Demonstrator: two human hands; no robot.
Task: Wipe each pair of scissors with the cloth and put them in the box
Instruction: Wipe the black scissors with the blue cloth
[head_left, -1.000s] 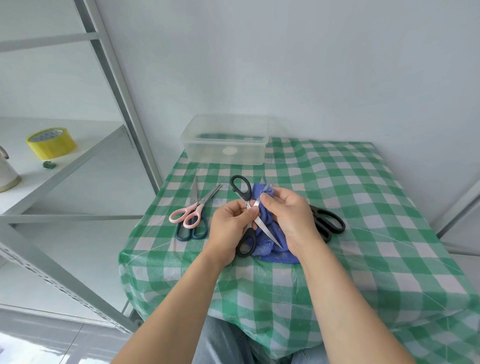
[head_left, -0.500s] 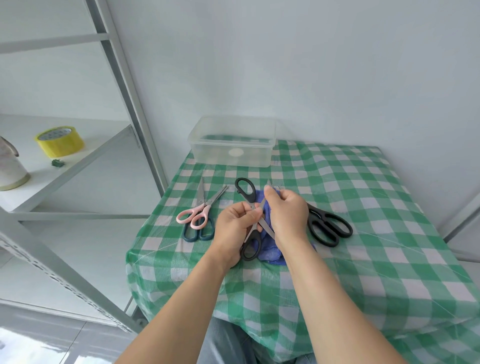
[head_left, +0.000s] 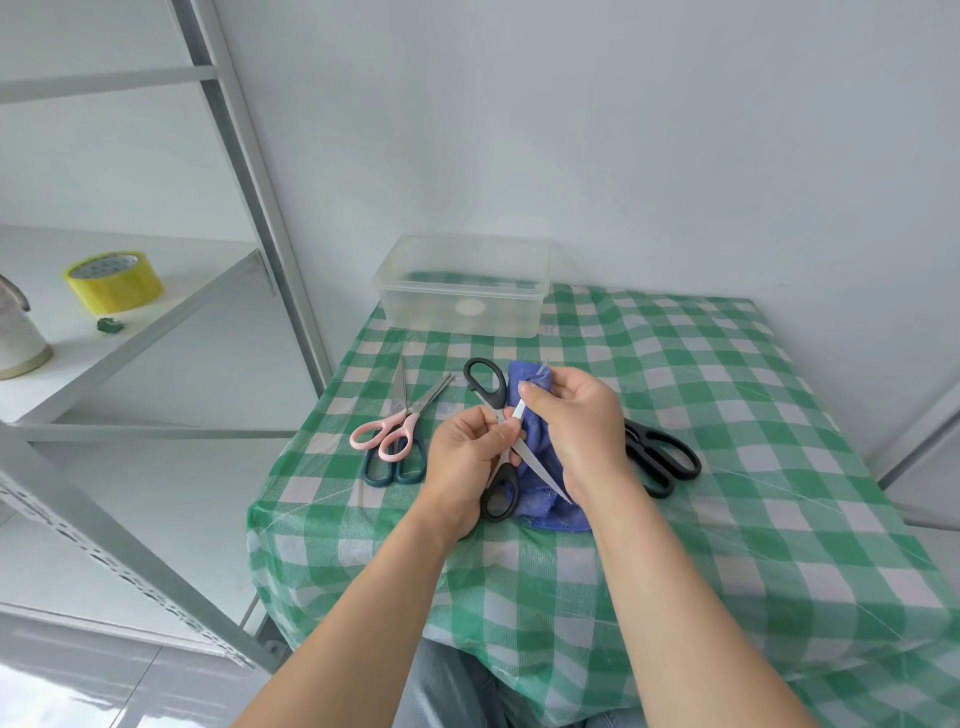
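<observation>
left of the left hand (head_left: 461, 462), pink-handled scissors (head_left: 405, 427) lie across dark teal scissors (head_left: 393, 470). that hand's curled fingers grip the opened black-handled scissors (head_left: 500, 397) near the pivot. the right hand (head_left: 576, 421) pinches the blue cloth (head_left: 556, 517) round one blade. larger black scissors (head_left: 638, 436) lie just right of it; the clear plastic box (head_left: 415, 312) sits beyond both hands.

Head view looks forward and down, close over the table (head_left: 727, 415).
</observation>
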